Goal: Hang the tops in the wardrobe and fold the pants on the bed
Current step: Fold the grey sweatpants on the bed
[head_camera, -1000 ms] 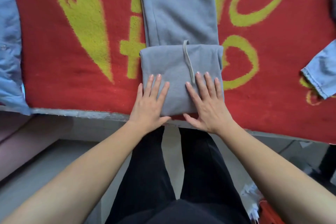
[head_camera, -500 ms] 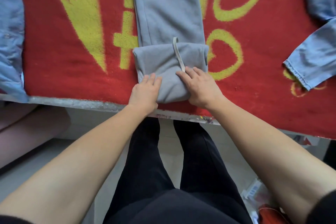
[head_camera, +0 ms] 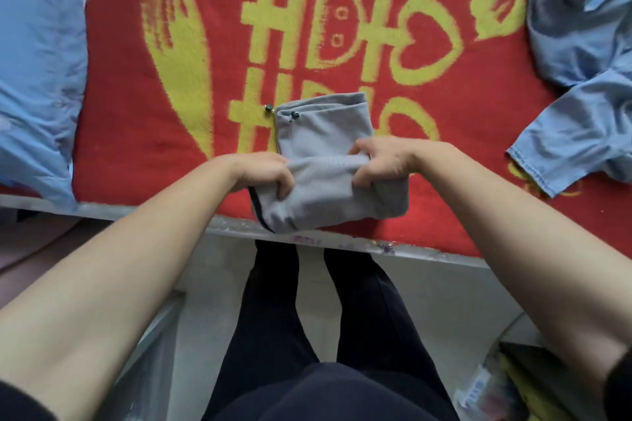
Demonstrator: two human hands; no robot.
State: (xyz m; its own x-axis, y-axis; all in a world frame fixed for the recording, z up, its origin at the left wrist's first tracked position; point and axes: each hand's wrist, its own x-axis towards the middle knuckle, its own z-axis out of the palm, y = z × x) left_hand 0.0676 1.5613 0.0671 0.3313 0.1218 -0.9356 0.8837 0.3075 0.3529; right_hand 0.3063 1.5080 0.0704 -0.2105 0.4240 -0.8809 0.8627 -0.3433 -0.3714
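Both grips curled on grey pants (head_camera: 325,188): left hand (head_camera: 265,171), right hand (head_camera: 381,161).

Lit softly and evenly, brightest across the red blanket (head_camera: 136,79) toward 12 o'clock, duller over the floor (head_camera: 444,301) toward 6 o'clock. Faint, soft-edged shadow under the bed edge (head_camera: 342,239) at 9 o'clock. Slightly smeared by motion at the left hand (head_camera: 263,169) and right hand (head_camera: 386,161). Stretched by the wide lens at 7 and 5 o'clock. Blurred around the clutter (head_camera: 496,393) at 5 o'clock.
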